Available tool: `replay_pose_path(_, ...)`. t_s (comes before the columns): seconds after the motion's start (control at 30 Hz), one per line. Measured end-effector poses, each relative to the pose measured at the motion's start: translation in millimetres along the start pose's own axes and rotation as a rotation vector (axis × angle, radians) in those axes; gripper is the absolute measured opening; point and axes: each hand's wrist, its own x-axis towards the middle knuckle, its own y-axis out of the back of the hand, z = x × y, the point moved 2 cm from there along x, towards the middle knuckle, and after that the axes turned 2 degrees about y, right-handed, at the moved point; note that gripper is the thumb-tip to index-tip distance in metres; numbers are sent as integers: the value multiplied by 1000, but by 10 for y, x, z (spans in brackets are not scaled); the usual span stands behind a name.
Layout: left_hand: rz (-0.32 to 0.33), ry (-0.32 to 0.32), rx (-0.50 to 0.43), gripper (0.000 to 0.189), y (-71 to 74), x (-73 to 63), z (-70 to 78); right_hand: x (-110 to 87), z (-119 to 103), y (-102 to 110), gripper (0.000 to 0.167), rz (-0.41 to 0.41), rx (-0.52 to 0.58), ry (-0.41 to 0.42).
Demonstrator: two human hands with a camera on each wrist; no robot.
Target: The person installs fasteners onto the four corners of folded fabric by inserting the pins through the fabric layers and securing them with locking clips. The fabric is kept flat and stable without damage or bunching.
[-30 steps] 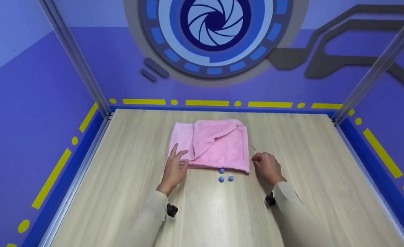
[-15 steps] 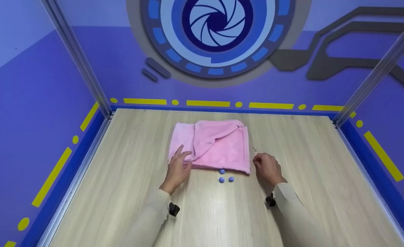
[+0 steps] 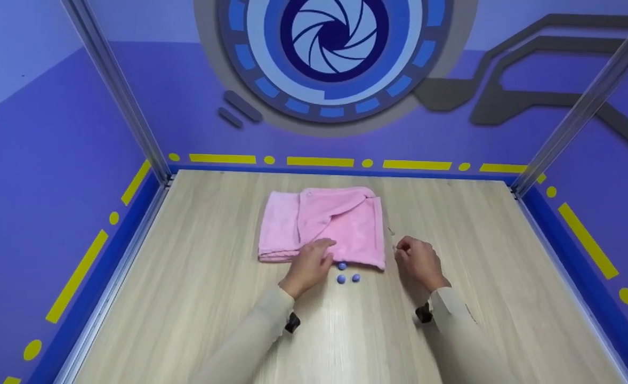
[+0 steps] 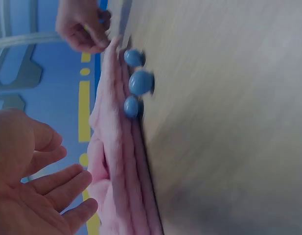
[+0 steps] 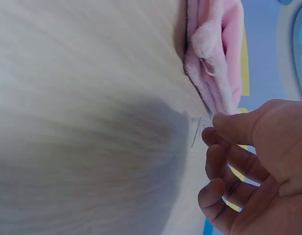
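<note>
A folded pink fleece cloth [image 3: 356, 229] lies on the table, its top layer turned back. My left hand [image 3: 311, 264] is over its front edge, fingers loosely extended and holding nothing; in the left wrist view the same hand [image 4: 48, 181] shows its palm. Three small blue ball-like pieces [image 3: 341, 279] sit by the cloth's front right edge. Right of the cloth, my right hand [image 3: 419, 261] has thumb and forefinger brought together at a thin, wire-like piece [image 5: 196, 132], best seen in the right wrist view. That piece's exact kind is too small to tell.
The light wooden table [image 3: 212, 298] is bounded by blue-purple panels [image 3: 149, 106] at the back and sides. Metal posts [image 3: 119, 96] stand at the back corners. A dark wrist camera [image 3: 292, 322] is strapped at each cuff.
My left hand has moved right along the cloth's front edge, toward the blue pieces. The right hand stays almost where it was, and the cloth keeps its shape.
</note>
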Motion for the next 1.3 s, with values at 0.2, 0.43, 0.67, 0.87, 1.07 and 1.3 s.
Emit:
replay_pose_path(0.2,-125,-101,69,30,-242,79,214,-29,17,24,5,23,5,7)
replay_pose_path(0.43,-242,-175,244,25,-445,134,333,-83,54,54,5,62,-3,45)
replay_pose_path(0.67,-314,-192,305,19,-619,162,377,-127,101,64,5,46,-17,26)
replay_pose_path(0.87,-296,-214,322,18,-703,171,411,-153,124,66,4,29,-1,5)
replay_pose_path(1.07,-273,-222,336,29,-747,181,439,-183,155,97,4,34,4,6)
replay_pose_path(1.3,-244,-220,259,38,-747,202,447,-203,186,117,4,13,16,-11)
